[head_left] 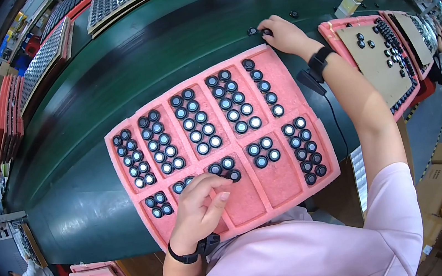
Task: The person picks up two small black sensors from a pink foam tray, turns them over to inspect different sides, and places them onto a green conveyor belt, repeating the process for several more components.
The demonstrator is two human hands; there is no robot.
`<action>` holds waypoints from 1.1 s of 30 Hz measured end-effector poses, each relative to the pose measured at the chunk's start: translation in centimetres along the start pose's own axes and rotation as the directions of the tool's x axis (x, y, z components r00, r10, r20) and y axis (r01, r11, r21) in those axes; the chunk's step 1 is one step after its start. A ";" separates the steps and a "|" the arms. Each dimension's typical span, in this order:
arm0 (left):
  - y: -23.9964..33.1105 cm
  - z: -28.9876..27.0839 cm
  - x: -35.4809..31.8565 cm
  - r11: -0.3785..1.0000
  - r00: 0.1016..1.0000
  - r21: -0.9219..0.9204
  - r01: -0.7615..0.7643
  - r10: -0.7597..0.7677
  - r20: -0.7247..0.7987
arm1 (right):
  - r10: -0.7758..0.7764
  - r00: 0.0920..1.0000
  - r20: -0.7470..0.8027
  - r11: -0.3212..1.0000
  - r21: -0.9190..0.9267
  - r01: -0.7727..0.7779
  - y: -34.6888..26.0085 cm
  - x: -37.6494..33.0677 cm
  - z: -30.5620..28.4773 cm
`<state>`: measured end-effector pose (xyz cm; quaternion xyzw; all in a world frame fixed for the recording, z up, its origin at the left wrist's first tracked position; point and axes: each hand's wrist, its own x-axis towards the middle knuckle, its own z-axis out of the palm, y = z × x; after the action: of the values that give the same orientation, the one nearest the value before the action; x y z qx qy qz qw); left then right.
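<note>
Fingertips [225, 177] of the left hand [200, 210] curl down narrowly onto a small black round part [234, 175] in a near compartment of the pink foam tray [251, 198], pinching at it, wrist bent over the tray's near edge. Across the green conveyor belt [113, 79], the right arm stretches out fully, and the right hand [285, 34] closes its fingers on loose black parts [253, 31] lying just beyond the tray's far corner.
</note>
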<state>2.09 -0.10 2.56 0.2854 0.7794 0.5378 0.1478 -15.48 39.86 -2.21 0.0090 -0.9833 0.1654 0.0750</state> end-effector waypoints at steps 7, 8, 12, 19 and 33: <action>-0.6 -1.1 -0.8 0.997 0.998 -0.049 0.063 -0.063 -0.008 | 0.032 0.993 0.114 0.996 -0.088 -0.022 -1.6 6.3 2.8; -0.7 -1.2 -0.9 0.995 0.998 -0.072 0.065 -0.066 -0.008 | 0.054 0.984 0.168 0.994 -0.103 -0.037 -1.9 6.8 3.0; -0.9 -1.6 -1.0 0.990 0.998 -0.132 0.059 -0.061 -0.014 | -0.014 0.988 0.151 0.994 -0.108 0.031 -2.4 7.6 3.0; -1.7 -0.9 -1.8 0.974 0.987 -0.196 0.114 -0.134 -0.090 | -0.502 0.864 0.027 0.775 0.458 0.436 -15.8 -2.1 0.4; -0.6 1.5 -2.7 0.963 0.971 -0.120 0.240 -0.236 0.040 | -0.421 0.907 0.014 0.679 0.668 0.305 -21.7 -20.9 -1.6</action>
<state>4.91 -0.74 1.25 0.1868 0.7711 0.5599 0.2388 6.37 19.76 3.14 0.2435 -0.8442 0.4772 0.0162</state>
